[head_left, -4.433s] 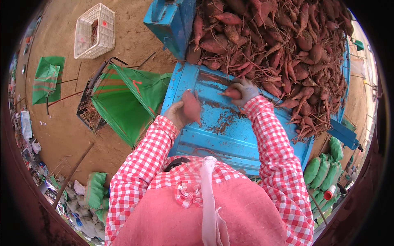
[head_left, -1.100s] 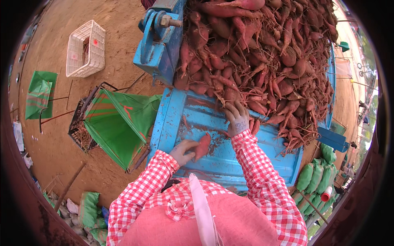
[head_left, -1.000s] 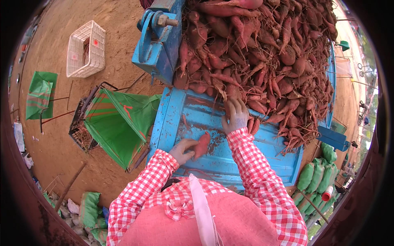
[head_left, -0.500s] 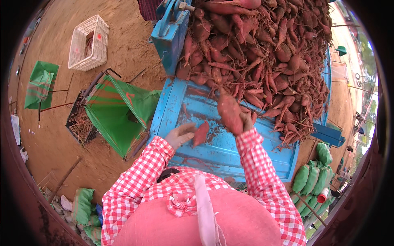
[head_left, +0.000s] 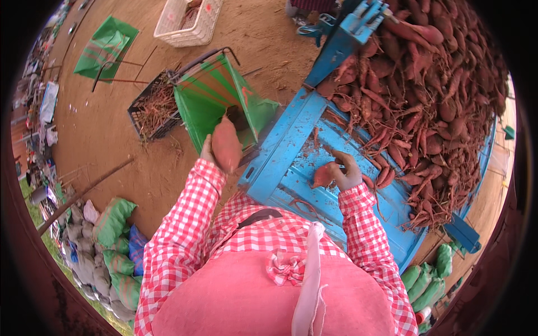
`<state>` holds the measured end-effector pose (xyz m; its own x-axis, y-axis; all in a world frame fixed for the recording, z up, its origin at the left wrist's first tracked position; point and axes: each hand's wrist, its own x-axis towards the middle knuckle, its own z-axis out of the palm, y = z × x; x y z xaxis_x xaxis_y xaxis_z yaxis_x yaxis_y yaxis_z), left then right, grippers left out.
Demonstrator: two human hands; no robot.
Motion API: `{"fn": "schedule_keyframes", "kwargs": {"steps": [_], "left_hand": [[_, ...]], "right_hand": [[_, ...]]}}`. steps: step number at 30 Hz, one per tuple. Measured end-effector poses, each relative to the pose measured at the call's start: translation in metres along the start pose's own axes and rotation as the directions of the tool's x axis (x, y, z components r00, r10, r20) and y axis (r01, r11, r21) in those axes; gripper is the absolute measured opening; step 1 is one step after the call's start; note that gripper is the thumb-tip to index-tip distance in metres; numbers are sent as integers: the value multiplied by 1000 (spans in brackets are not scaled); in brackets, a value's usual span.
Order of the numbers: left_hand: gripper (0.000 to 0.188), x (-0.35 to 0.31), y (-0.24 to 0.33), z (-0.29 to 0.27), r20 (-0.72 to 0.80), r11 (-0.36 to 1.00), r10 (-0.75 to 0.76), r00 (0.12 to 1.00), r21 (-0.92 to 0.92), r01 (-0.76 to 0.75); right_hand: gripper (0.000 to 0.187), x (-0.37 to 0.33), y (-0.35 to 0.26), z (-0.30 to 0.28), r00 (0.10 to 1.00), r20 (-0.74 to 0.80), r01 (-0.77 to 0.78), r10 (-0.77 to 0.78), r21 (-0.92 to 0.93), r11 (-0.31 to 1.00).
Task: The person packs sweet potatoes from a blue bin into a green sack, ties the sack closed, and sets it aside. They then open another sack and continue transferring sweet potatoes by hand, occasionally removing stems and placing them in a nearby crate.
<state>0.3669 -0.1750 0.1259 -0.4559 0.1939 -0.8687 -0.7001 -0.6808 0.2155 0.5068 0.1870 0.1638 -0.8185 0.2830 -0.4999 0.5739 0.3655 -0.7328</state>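
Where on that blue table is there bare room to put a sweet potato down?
The near end of the blue table is bare, between its left edge and the right hand holding a sweet potato. Toward the pile of sweet potatoes it is crowded. The left hand holds another sweet potato over the green sack.

One camera sits on my head, looking steeply down over my pink hat brim [head_left: 269, 297] at close range. It faces the blue table [head_left: 291, 162] just ahead, the heap of sweet potatoes [head_left: 437, 95] far right, and the dirt ground [head_left: 112, 151] left.
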Motion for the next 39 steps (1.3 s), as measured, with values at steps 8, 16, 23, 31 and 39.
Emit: {"fn": "schedule_keyframes", "kwargs": {"steps": [8,16,23,31,39], "left_hand": [[58,-8,-40,32,-146,794,147,978,607,-29],[48,-13,-118,60,499,230,-208,841,861,-454],[71,-2,-153,78,412,215,-323,852,909,-358],[60,10,-137,97,192,551,-340,921,834,30],[64,5,-142,88,365,292,-247,898,911,-290]], "right_hand": [[84,-3,40,22,948,292,272,-130,-525,806],[97,-12,55,-18,901,433,189,0,-393,900],[67,9,30,34,996,74,54,-47,-97,994],[40,113,5,-31,987,-91,144,-135,100,985],[90,262,45,-95,854,-467,-9,-230,-455,891]]}}
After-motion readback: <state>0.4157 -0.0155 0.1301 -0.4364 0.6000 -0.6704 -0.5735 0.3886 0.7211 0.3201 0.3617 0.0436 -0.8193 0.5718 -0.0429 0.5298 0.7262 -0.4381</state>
